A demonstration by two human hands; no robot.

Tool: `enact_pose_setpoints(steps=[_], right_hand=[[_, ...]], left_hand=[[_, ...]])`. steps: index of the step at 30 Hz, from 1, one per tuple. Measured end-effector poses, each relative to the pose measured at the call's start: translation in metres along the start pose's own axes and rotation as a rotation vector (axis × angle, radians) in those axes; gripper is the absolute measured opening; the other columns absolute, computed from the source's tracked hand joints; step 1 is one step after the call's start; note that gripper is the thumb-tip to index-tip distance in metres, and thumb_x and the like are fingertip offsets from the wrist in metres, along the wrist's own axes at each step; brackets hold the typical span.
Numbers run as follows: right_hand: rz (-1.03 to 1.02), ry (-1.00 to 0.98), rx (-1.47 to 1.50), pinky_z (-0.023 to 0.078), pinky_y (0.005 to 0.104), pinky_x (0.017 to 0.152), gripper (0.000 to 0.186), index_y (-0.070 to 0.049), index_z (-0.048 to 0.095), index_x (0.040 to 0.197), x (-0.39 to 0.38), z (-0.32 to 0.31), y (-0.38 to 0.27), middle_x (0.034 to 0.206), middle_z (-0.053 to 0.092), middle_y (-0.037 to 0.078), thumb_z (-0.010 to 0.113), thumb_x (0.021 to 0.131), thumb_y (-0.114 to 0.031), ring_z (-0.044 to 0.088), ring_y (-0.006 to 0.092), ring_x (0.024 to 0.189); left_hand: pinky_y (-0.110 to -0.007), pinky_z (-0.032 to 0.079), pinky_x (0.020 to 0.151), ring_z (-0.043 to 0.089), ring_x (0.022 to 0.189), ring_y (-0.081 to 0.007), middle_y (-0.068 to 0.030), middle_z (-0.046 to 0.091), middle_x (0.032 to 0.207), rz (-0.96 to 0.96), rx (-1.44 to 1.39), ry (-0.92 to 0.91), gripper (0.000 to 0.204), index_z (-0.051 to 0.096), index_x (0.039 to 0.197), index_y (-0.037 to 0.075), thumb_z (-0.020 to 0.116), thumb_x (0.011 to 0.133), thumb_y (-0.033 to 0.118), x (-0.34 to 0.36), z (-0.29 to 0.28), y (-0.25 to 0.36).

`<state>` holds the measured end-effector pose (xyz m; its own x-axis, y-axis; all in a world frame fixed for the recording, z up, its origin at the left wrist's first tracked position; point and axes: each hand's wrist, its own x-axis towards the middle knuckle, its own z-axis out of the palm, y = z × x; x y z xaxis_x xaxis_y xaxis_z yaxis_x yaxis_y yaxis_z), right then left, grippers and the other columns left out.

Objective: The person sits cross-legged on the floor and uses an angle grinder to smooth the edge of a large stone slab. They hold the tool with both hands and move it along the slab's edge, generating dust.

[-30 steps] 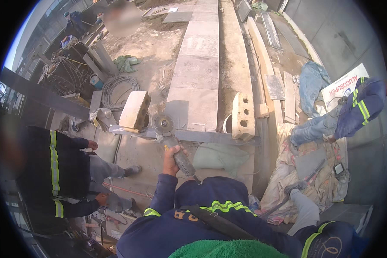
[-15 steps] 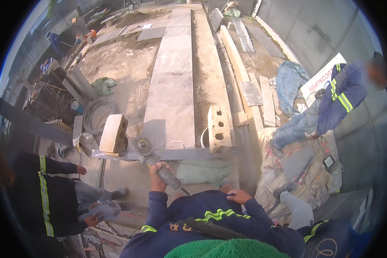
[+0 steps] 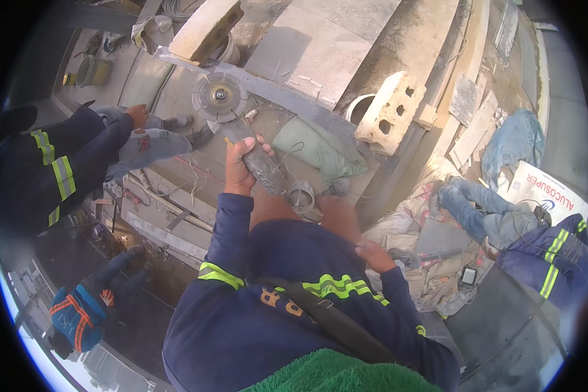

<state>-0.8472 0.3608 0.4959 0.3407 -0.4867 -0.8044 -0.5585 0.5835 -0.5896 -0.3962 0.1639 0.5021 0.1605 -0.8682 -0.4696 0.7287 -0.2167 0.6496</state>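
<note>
My left hand point(image 3: 240, 163) is wrapped round the grey body of an angle grinder point(image 3: 266, 168). The grinder points away from me, its round cutting disc point(image 3: 219, 98) near the left end of a long grey stone strip point(image 3: 287, 97); whether they touch I cannot tell. My right hand point(image 3: 375, 255) rests by my right thigh, fingers loosely stretched and holding nothing visible. A pale hollow block point(image 3: 391, 116) stands toward the strip's right end, another block point(image 3: 206, 29) at its left end. Below the strip lies a green sack point(image 3: 320, 151).
A person in a dark reflective jacket point(image 3: 78, 157) stands close on my left, another in blue point(image 3: 81, 317) farther down. On the right, a person in jeans point(image 3: 483, 209) is beside crumpled sheeting point(image 3: 405, 225). Loose cables and boards point(image 3: 170, 238) lie at lower left.
My view has swung down and turned, so the blocks and strip sit higher and tilted. The grinder remains in my left hand. My right hand stays near my leg.
</note>
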Motion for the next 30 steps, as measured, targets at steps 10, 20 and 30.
enact_pose_setpoints(steps=[10,20,30], right_hand=[[0.076,0.017,0.222,0.056,0.0384,0.092,0.033,-0.004,0.072,0.127,0.111,0.004,-0.022,0.11,0.08,0.01,0.072,0.109,-0.031,0.073,0.0201,0.1],[-0.082,-0.088,-0.184,0.058,0.0482,0.101,0.047,-0.005,0.069,0.14,0.412,-0.021,0.057,0.122,0.081,0.018,0.078,0.104,-0.035,0.076,0.0337,0.116],[-0.084,-0.642,-0.885,0.057,0.0518,0.111,0.108,-0.028,0.039,0.178,0.601,0.166,0.237,0.144,0.075,0.023,0.089,0.083,-0.032,0.071,0.0443,0.133]], left_hand=[[-0.048,0.065,0.083,0.073,0.093,-0.0285,-0.0133,0.067,0.106,0.044,0.023,0.013,0.072,0.053,0.152,0.004,0.077,0.088,0.026,0.086,-0.088,-0.021],[-0.047,0.06,0.089,0.071,0.097,-0.0267,-0.0119,0.066,0.11,0.13,-0.02,-0.231,0.071,0.054,0.152,0.004,0.076,0.09,0.029,0.208,-0.172,-0.135],[-0.048,0.061,0.086,0.072,0.095,-0.0284,-0.0137,0.067,0.107,0.166,-0.177,-0.269,0.072,0.055,0.152,-0.002,0.078,0.089,0.026,0.262,-0.227,-0.232]])
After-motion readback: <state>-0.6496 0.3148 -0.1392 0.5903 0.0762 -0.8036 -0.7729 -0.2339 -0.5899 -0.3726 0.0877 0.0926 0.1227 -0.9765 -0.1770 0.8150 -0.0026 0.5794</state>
